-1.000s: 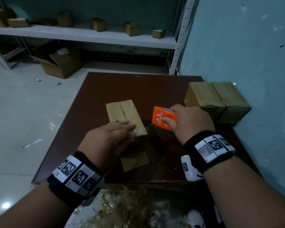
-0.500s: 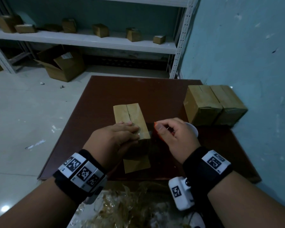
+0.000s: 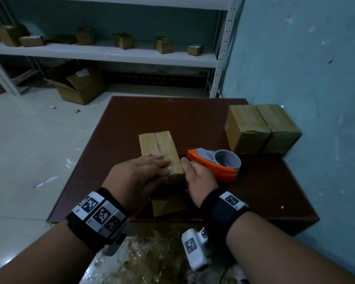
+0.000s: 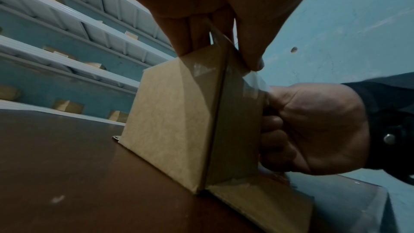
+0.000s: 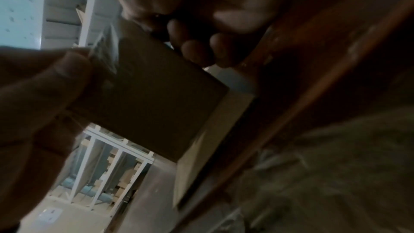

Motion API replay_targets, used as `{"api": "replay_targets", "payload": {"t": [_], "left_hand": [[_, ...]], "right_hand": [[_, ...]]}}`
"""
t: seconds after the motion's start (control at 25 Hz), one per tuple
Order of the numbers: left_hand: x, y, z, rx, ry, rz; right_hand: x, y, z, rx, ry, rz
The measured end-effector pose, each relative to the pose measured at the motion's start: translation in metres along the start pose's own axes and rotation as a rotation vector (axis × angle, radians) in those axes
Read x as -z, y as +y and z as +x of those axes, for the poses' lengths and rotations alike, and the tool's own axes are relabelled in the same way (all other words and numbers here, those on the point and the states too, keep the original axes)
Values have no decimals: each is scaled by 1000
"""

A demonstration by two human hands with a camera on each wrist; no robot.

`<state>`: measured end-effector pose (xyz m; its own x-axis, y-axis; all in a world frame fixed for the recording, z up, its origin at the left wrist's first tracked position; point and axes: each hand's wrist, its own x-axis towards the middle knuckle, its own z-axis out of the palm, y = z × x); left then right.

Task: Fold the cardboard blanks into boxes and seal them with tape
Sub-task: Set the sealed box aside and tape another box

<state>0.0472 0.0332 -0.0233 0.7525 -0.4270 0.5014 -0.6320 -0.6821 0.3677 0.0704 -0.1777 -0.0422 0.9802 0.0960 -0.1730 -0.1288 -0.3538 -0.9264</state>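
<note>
Box sits mid-counter. Left hand lies flat on its near end, probably pinning the tape start, while right hand grips the tape dispenser just beside the box.

Rt wrist view is dark & blurry. You've got the box dead centre, tilted, its big face in shadow, a paler side face toward 5 o'clock. Your left hand fills 9 o'clock, thumb on the box's top-left corner where shiny clear tape catches light. Fingertips curl at 12 o'clock, just above the box's top edge; can't tell whose. Reddish-brown table edge runs diagonally 1 to 6 o'clock. White shelving w/ small boxes shows at 7 o'clock; pale wall at 10.
</note>
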Motion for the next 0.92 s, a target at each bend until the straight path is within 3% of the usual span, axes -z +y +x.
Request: {"api": "replay_targets", "payload": {"t": [0.2, 0.36, 0.48, 0.6, 0.76, 0.84, 0.92], "left_hand": [[-1, 0, -1, 21, -6, 0], [-1, -1, -1, 53, -7, -43], [-2, 3, -2, 86, 24, -56], [-7, 7, -2, 206, 34, -99], [-13, 5, -4, 361, 183, -423], [-15, 0, -9, 394, 243, -395], [-17, 1, -11, 560, 263, -413]], "right_hand": [[-11, -9, 7, -107, 66, -229], [-5, -19, -6, 117, 242, -56], [-12, -19, -17, 270, 139, -10], [-31, -16, -11, 203, 104, 40], [-39, -17, 1, 222, 173, 48], [-39, -17, 3, 203, 172, 52], [-40, -17, 2, 197, 196, 32]]}}
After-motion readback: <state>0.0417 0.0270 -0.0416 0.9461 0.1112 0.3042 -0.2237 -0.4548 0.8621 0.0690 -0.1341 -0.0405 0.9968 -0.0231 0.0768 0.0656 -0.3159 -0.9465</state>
